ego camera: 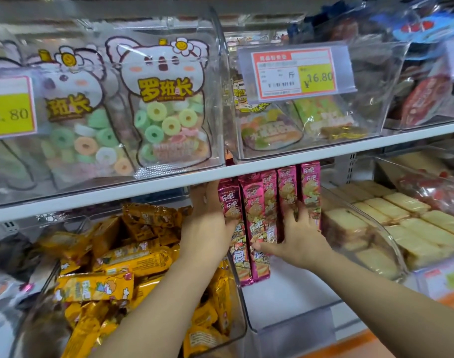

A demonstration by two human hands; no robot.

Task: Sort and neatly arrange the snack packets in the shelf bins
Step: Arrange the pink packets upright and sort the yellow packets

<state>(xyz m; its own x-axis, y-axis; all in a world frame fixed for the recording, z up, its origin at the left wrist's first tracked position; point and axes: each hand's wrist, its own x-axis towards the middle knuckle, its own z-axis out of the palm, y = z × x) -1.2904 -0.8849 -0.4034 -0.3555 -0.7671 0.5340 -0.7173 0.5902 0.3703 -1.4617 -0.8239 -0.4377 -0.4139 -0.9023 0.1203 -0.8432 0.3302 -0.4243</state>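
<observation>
Pink snack packets (254, 202), five upright, pressed by left hand (208, 220) flat and right hand (298, 239) fingers spread

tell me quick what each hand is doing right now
left hand: open, straight fingers pressed against the left end of the upright pink packets
right hand: open, spread fingers pressing on the fronts of the same packets

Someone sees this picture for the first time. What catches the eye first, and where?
Most likely the pink packets, standing upright in a row at the centre, with the left hand and the right hand pressing on them. Next, the bear-shaped candy bags at upper left, and the heap of yellow packets at lower left.
</observation>
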